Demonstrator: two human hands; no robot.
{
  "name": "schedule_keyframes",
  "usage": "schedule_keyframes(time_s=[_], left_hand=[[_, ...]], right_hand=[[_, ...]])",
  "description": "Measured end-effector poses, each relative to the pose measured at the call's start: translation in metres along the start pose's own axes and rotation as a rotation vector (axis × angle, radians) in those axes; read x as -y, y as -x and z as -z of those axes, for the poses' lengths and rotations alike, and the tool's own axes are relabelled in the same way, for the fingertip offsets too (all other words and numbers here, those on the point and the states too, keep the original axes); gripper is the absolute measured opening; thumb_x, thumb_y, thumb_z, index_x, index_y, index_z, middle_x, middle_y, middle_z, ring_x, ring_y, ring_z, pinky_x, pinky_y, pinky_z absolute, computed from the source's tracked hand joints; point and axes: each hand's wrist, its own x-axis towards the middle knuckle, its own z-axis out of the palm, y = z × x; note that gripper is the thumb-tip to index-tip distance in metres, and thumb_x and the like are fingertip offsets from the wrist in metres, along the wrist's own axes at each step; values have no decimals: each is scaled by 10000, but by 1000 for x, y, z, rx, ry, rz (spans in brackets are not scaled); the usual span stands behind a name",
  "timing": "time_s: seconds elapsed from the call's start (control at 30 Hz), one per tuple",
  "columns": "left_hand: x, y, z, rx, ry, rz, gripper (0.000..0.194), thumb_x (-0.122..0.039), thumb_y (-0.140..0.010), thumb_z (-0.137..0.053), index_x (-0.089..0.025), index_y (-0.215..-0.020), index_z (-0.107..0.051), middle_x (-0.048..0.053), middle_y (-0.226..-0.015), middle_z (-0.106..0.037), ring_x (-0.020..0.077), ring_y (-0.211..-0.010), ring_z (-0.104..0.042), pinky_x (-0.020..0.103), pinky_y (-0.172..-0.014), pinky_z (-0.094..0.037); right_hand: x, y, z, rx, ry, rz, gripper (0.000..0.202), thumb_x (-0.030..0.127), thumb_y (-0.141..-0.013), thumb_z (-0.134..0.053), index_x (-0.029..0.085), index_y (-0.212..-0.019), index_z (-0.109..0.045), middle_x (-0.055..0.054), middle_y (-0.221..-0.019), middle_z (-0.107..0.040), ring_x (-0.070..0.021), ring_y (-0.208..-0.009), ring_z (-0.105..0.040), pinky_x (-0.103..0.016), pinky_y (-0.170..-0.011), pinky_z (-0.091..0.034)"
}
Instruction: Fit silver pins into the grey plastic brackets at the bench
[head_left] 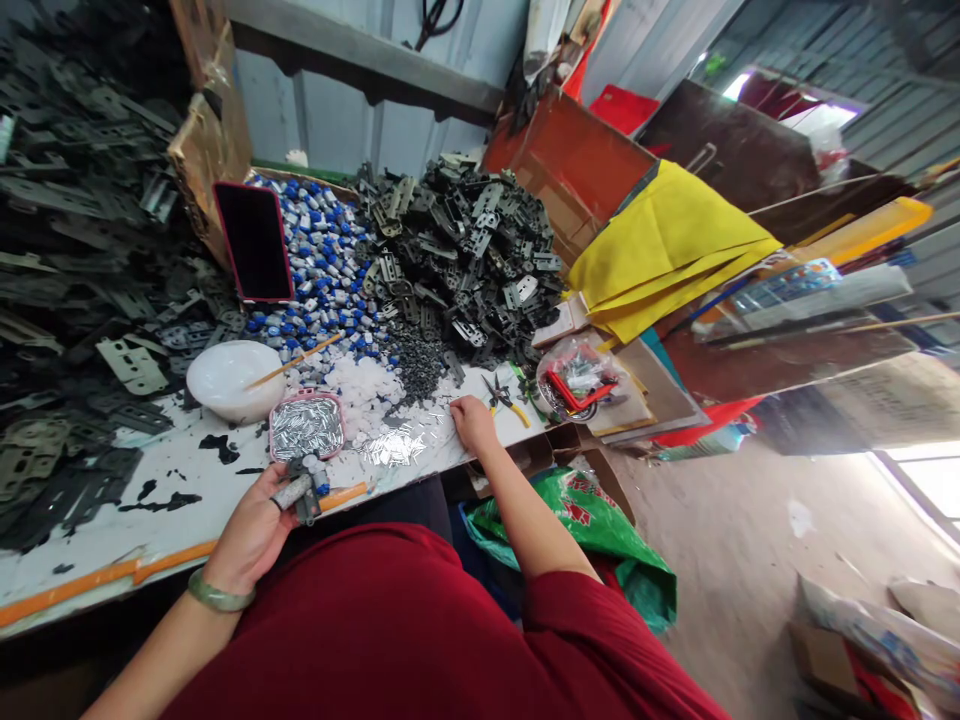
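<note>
Near the table's front edge, my left hand (259, 515) is closed around a dark metal bracket (307, 503) with a bit of blue and white at its top. A speckled grey sleeve-like shape (291, 491) lies along the thumb; whether it is a wrap or a part, I cannot tell. My right hand (474, 425) rests on the tabletop with its fingers curled together, and what they hold, if anything, is hidden. Just left of it lies a loose heap of shiny metal pins (396, 446). A pink-rimmed tray (343, 425) full of similar pins stands beyond my left hand.
A white bowl (225, 380) with a wooden stick stands by a phone-like tablet (253, 243). Behind are blue-and-white pieces (322, 250), white discs (367, 385) and dark brackets (480, 260). Yellow-handled pliers (510, 402) and a bag-lined bowl (574, 375) lie right.
</note>
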Motion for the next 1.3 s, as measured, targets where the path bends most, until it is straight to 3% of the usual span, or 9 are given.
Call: schedule_keyframes(time_s=[0.27, 0.4, 0.5, 0.63, 0.77, 0.97, 1.07, 1.23, 1.3], left_hand=[[2, 1, -4, -7, -35, -13, 459, -234, -458, -818, -163, -851, -591, -32, -654, -646, 96, -527, -550, 186, -471, -451], [1, 1, -11, 1, -68, -60, 441, -229, -451, -801, -145, -843, -617, -11, -676, -662, 113, -581, -580, 204, -543, -462], [-1, 3, -15, -12, -79, -91, 424, -216, -436, -792, -144, -821, -630, 7, -695, -676, 137, -618, -603, 221, -566, -465], [-4, 5, -14, -25, -93, -120, 385, -255, -475, -778, -144, -821, -648, 21, -698, -685, 148, -621, -605, 247, -586, -479], [-6, 6, -10, -29, -90, -137, 347, -252, -494, -777, -144, -800, -653, 25, -691, -685, 148, -608, -596, 252, -583, -474], [-2, -1, -5, 13, -62, -112, 293, -203, -510, -734, -143, -786, -660, 35, -698, -678, 159, -620, -601, 253, -578, -457], [0, -5, -1, 20, -81, -131, 269, -193, -538, -701, -148, -799, -656, 35, -713, -677, 165, -646, -607, 262, -610, -464], [-7, -3, 7, 94, -193, -236, 242, -121, -571, -692, -176, -795, -618, 11, -770, -671, 147, -719, -610, 256, -719, -469], [-10, -1, 8, 116, -188, -232, 227, -130, -596, -695, -184, -793, -595, -2, -754, -656, 132, -692, -590, 232, -665, -456]], right_hand=[[18, 14, -5, -75, 34, 98, 175, 177, -860, -519, 184, -770, -669, -113, -911, -662, -224, -923, -565, -346, -851, -425], [70, 19, -18, -58, -289, 231, 143, 239, -865, -530, 196, -835, -663, -61, -857, -674, -178, -821, -595, -300, -780, -455], [122, 28, -30, 144, -559, 346, 153, 289, -871, -525, 195, -862, -645, -23, -805, -662, -139, -735, -585, -255, -705, -454], [164, 38, -39, 282, -629, 455, 115, 256, -847, -538, 181, -811, -616, -20, -800, -631, -142, -794, -566, -265, -771, -433], [173, 40, -40, 366, -637, 396, 114, 245, -854, -509, 185, -804, -592, -11, -776, -604, -143, -768, -555, -263, -746, -433], [178, 43, -40, 269, -496, 484, 88, 208, -842, -520, 198, -781, -583, -47, -819, -608, -176, -837, -537, -315, -814, -424], [179, 44, -43, 324, -604, 398, 79, 221, -826, -541, 199, -759, -576, -26, -795, -601, -159, -801, -543, -301, -788, -431], [180, 37, -47, 634, -1045, 116, 250, 348, -660, -728, 193, -733, -546, 36, -686, -570, -109, -631, -534, -248, -637, -438], [183, 24, -48, 595, -1170, 4, 326, 392, -624, -752, 197, -782, -544, 47, -667, -565, -97, -587, -527, -228, -581, -420]])
